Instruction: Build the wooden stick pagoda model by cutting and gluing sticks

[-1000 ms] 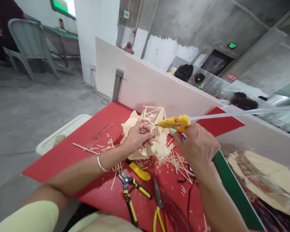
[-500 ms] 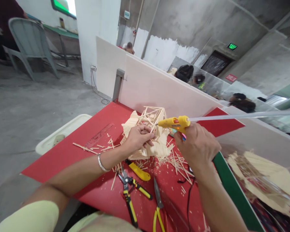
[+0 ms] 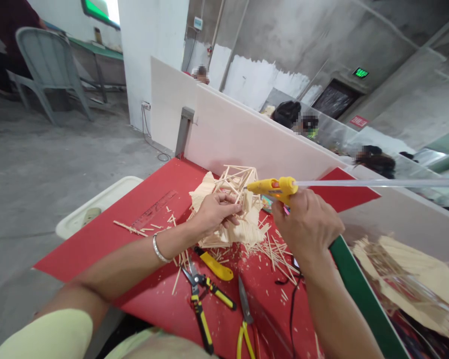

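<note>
My right hand [image 3: 310,219] is wrapped round a yellow hot glue gun [image 3: 275,187]. A long translucent glue stick [image 3: 362,183] runs out of its back to the right. The nozzle points left, at the upper part of a model built of thin wooden sticks [image 3: 236,174]; I cannot tell whether it touches. My left hand [image 3: 217,213] is closed at the model's near side, thumb and fingers pinching a thin wooden stick [image 3: 241,196]. Ridged stick panels flare out around the model's frame, and my left hand hides part of it.
On the red tabletop [image 3: 142,269] lie a yellow utility knife [image 3: 217,266], black-and-yellow snips [image 3: 200,294], yellow-handled scissors [image 3: 244,314], a clear ruler [image 3: 155,208] and scattered stick offcuts [image 3: 275,252]. A white partition [image 3: 247,132] stands behind. Another stick model [image 3: 407,279] is at right.
The glue gun's tip has shifted slightly to the right, and the glue stick's rear end has dipped. My left hand keeps its pinch at the model.
</note>
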The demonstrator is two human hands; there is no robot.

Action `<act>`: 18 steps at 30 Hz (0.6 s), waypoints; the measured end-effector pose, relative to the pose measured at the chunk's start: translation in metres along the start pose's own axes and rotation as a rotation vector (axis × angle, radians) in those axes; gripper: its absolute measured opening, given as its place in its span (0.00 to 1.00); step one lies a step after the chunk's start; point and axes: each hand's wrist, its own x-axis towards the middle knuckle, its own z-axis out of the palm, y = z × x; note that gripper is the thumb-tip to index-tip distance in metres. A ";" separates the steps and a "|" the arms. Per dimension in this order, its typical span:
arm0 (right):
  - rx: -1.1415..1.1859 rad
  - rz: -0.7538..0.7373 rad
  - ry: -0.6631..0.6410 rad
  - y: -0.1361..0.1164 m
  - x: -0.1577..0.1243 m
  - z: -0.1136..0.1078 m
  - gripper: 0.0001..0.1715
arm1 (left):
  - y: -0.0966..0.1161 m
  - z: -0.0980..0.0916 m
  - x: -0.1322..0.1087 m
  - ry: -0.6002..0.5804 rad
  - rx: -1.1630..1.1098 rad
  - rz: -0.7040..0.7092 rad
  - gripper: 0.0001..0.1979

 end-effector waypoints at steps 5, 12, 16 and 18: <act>-0.021 -0.013 0.000 0.001 0.000 -0.004 0.08 | 0.007 0.000 0.001 -0.006 -0.011 -0.043 0.12; -0.036 -0.022 0.044 0.000 0.001 -0.008 0.08 | 0.007 -0.004 0.004 -0.044 0.032 -0.038 0.12; -0.005 -0.024 0.019 -0.003 -0.003 -0.004 0.10 | 0.005 -0.005 0.004 -0.051 0.051 -0.014 0.14; 0.021 -0.008 -0.002 -0.003 -0.005 -0.002 0.10 | 0.005 -0.004 0.003 -0.047 0.048 -0.013 0.13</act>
